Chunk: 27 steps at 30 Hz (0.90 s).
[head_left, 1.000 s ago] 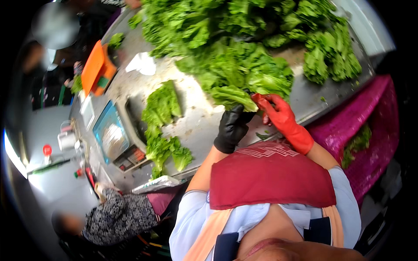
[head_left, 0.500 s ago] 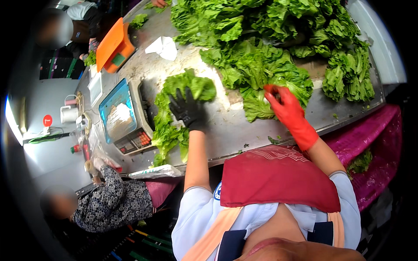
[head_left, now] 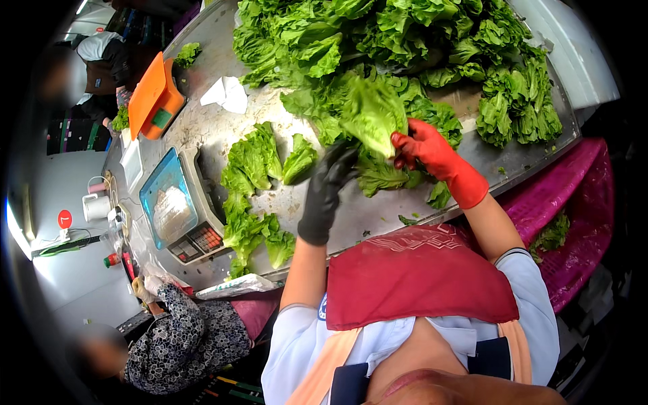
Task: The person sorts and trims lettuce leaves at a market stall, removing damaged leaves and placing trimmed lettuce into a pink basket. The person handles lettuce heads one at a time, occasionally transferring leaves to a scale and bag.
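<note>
My right hand [head_left: 435, 158], in a red rubber glove, is closed on the base of a lettuce head [head_left: 373, 116]. The lettuce is held above the table, its leaves pointing away from me and slightly blurred. Just left of its base is my left hand [head_left: 327, 189] in a black glove, fingers stretched out and somewhat smeared; whether they touch the leaves cannot be made out. Beyond and below lies a big pile of green lettuce [head_left: 317, 47]. To the left of my black glove, a row of separate lettuce heads [head_left: 246, 169] lies beside the scale.
A scale [head_left: 192, 229] with a blue tray stands on the metal table [head_left: 354, 233] at left. Behind it are an orange scale [head_left: 155, 98] and white paper [head_left: 226, 96]. A magenta crate [head_left: 574, 270] stands at right. One co-worker [head_left: 189, 331] is at lower left, another at upper left.
My left hand has left the lettuce row beside the scale and moved right. My right hand has lifted a lettuce head off the pile. The view has shifted slightly.
</note>
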Available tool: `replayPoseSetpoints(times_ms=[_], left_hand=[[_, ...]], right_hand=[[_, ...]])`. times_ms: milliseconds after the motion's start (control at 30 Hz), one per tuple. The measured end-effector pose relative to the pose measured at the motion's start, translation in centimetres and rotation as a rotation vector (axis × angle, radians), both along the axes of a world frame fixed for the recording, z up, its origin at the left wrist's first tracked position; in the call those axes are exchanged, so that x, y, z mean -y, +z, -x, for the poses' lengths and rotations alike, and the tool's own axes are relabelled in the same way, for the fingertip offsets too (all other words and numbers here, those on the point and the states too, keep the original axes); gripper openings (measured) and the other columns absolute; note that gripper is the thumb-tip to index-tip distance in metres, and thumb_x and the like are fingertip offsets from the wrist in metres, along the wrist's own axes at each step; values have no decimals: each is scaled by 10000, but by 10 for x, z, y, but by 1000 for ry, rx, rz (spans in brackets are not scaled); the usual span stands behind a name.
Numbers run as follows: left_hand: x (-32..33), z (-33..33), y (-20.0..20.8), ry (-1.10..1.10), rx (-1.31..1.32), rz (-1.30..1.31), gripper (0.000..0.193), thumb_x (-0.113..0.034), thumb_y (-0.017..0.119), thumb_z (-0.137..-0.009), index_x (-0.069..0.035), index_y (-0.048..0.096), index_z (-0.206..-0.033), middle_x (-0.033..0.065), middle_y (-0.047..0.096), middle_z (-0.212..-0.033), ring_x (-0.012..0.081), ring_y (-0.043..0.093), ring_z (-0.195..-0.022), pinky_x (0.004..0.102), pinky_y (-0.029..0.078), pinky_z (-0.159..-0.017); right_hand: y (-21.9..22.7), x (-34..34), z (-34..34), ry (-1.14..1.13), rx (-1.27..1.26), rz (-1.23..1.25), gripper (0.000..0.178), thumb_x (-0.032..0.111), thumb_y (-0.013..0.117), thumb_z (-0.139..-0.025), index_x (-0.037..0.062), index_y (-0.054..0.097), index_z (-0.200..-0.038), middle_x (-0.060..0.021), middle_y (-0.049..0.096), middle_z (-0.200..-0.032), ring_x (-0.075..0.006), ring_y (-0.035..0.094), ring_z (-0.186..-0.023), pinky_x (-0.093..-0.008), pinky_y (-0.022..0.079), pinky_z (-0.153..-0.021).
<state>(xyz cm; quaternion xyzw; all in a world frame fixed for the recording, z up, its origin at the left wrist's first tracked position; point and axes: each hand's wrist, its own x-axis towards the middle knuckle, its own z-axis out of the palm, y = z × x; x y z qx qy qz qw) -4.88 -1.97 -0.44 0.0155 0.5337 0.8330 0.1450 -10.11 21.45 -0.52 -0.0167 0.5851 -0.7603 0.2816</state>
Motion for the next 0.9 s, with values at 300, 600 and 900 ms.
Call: replayPoseSetpoints(times_ms=[300,600,900], left_hand=[[-41,10,-45,-115,483,-968,474,-365,421,-964,-89,416,-1349,80,479,-1355,250,446,-1248,432,300,-1090],[-50,-1,-32,-45,184,-256,365,-201,430,-961,-68,459,-1299,106,539,-1257,236,526,-1132,373,420,-959],[-27,-8,-15,43,-59,-7,629,-398,474,-930,-38,290,-1412,135,370,-1422,259,365,-1314,419,294,-1076]], right_hand=[[4,-17,-27,-119,-630,-735,342,324,568,-897,14,623,-1029,-137,650,-957,-231,631,-724,-331,484,-628],[-22,13,-41,-128,-68,-424,472,330,655,-824,-1,555,-1145,-124,647,-1004,-213,617,-848,-339,482,-799],[-41,-7,-39,-16,715,1352,559,335,418,-927,-44,362,-1334,-158,575,-1136,-210,582,-817,-269,460,-538]])
